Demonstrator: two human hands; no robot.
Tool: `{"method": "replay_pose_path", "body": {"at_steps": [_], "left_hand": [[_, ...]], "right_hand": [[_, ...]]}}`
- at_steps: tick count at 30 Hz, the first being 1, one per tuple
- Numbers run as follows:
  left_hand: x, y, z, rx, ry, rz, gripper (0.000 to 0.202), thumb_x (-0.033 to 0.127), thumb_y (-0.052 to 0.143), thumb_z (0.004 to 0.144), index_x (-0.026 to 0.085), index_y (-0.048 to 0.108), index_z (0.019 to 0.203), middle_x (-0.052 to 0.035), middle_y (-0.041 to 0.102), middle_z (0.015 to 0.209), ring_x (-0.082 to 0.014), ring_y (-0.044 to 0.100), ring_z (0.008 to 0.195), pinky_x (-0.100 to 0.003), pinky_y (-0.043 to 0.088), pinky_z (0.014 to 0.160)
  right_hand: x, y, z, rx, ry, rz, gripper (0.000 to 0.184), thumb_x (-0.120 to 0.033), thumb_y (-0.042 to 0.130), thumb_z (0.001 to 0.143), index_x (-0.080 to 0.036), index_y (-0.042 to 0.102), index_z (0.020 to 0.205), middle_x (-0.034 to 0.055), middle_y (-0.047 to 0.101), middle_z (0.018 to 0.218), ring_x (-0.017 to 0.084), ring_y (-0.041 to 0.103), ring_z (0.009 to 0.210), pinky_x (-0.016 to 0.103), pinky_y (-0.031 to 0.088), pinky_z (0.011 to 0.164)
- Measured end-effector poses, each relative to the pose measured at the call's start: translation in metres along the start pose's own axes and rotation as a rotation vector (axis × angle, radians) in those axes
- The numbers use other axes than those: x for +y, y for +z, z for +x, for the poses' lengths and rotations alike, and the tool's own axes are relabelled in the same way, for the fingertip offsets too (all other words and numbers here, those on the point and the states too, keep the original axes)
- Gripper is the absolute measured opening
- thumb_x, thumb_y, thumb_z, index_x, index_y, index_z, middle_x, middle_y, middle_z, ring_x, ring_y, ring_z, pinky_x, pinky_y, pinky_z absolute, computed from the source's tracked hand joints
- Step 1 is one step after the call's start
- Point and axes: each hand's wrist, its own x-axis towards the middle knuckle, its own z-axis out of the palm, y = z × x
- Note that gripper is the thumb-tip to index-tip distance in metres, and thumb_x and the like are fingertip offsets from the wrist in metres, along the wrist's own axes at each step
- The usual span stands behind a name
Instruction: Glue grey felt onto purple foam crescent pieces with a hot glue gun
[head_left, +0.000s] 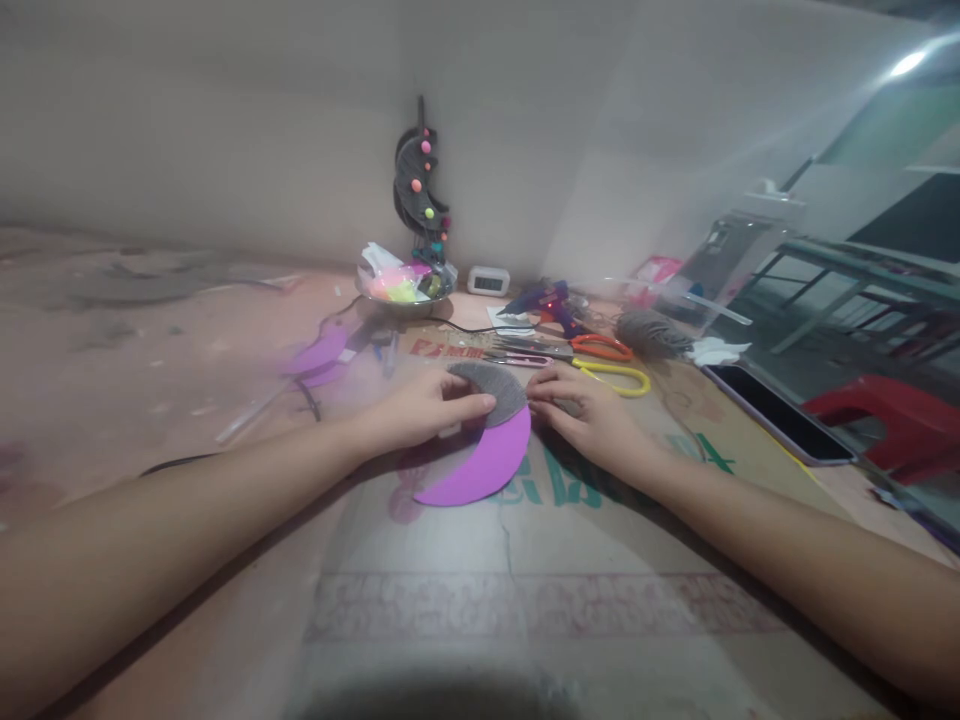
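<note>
A crescent-moon cutout lies above the cardboard, its lower part bare purple [487,465] and its upper part covered with grey yarn [501,388]. My left hand [424,405] grips the crescent from the left, the thumb lying across the grey part and the other fingers partly hidden behind it. At the crescent's right edge, my right hand [589,415] has its fingertips pinched together. Whatever they pinch is too small to make out.
Orange-handled scissors [604,347] and yellow-handled scissors [619,378] lie just beyond my hands, near a glue gun [551,300] and grey yarn bundle [652,332]. A phone [780,412] rests at right. Behind stand a bowl [405,307], small clock [488,280] and decorated grey crescent [420,185].
</note>
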Motion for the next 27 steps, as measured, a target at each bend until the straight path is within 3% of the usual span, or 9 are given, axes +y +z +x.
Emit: {"method": "replay_pose_path", "body": {"at_steps": [2, 5, 7, 9, 12, 16, 22, 27], "left_hand": [[-0.001, 0.0, 0.001, 0.022, -0.01, -0.025, 0.04, 0.051, 0.057, 0.082, 0.015, 0.06, 0.065, 0.0, 0.057, 0.06, -0.0091, 0.045, 0.048, -0.02, 0.032, 0.043], [-0.004, 0.001, 0.002, 0.053, -0.029, -0.06, 0.039, 0.05, 0.057, 0.083, 0.015, 0.06, 0.065, 0.0007, 0.055, 0.058, -0.0084, 0.045, 0.048, -0.02, 0.033, 0.044], [-0.006, 0.001, 0.003, 0.068, -0.049, -0.067, 0.04, 0.051, 0.057, 0.083, 0.015, 0.06, 0.066, 0.0, 0.056, 0.059, -0.009, 0.048, 0.049, -0.02, 0.035, 0.046], [-0.006, 0.002, 0.003, 0.084, -0.073, -0.065, 0.041, 0.053, 0.057, 0.083, 0.015, 0.06, 0.067, -0.0006, 0.057, 0.061, -0.0094, 0.049, 0.05, -0.02, 0.036, 0.046], [-0.005, 0.002, 0.003, 0.098, -0.078, -0.069, 0.038, 0.051, 0.057, 0.083, 0.015, 0.059, 0.069, -0.0003, 0.057, 0.061, -0.0092, 0.048, 0.049, -0.02, 0.035, 0.045], [-0.003, 0.001, 0.001, 0.083, -0.037, -0.082, 0.037, 0.049, 0.056, 0.084, 0.015, 0.06, 0.069, -0.0002, 0.058, 0.061, -0.0094, 0.049, 0.051, -0.02, 0.036, 0.046], [0.004, 0.009, -0.006, 0.095, -0.01, -0.133, 0.037, 0.049, 0.056, 0.085, 0.015, 0.061, 0.071, 0.0008, 0.058, 0.061, -0.0093, 0.049, 0.051, -0.02, 0.035, 0.046], [0.009, 0.015, -0.009, 0.141, 0.023, -0.053, 0.039, 0.049, 0.054, 0.087, 0.015, 0.06, 0.068, 0.0022, 0.055, 0.056, -0.0093, 0.045, 0.048, -0.022, 0.034, 0.047]], "right_hand": [[0.007, -0.001, 0.002, 0.044, 0.035, 0.011, 0.023, -0.02, 0.05, 0.088, -0.021, 0.069, 0.102, 0.0084, 0.063, 0.11, 0.021, 0.058, 0.101, 0.037, 0.044, 0.091], [0.013, -0.007, 0.004, 0.289, 0.176, 0.113, 0.027, -0.024, 0.048, 0.09, -0.022, 0.059, 0.115, 0.0078, 0.06, 0.11, 0.02, 0.057, 0.098, 0.036, 0.045, 0.086], [0.012, -0.013, 0.003, 0.477, 0.239, 0.195, 0.02, -0.03, 0.05, 0.09, -0.023, 0.056, 0.109, 0.0052, 0.06, 0.098, 0.019, 0.056, 0.087, 0.033, 0.047, 0.078], [0.003, -0.018, 0.001, 0.528, 0.259, 0.225, 0.015, -0.037, 0.05, 0.091, -0.023, 0.056, 0.093, 0.0023, 0.057, 0.082, 0.017, 0.053, 0.074, 0.03, 0.045, 0.069], [-0.016, -0.02, -0.003, 0.28, 0.273, 0.177, 0.032, -0.044, 0.049, 0.091, -0.021, 0.056, 0.069, 0.0009, 0.053, 0.064, 0.015, 0.051, 0.063, 0.028, 0.043, 0.061], [-0.033, -0.013, -0.005, -0.076, 0.294, 0.193, 0.031, -0.044, 0.053, 0.087, -0.02, 0.064, 0.071, 0.0014, 0.061, 0.066, 0.014, 0.055, 0.062, 0.026, 0.042, 0.057], [-0.033, 0.0, -0.005, -0.139, 0.368, 0.464, 0.022, -0.042, 0.061, 0.082, -0.02, 0.068, 0.084, 0.0019, 0.067, 0.078, 0.014, 0.059, 0.067, 0.026, 0.046, 0.061], [-0.036, 0.008, -0.005, -0.141, 0.506, 0.693, 0.022, -0.041, 0.065, 0.079, -0.018, 0.063, 0.078, -0.0033, 0.056, 0.062, 0.008, 0.047, 0.051, 0.023, 0.039, 0.049]]}}
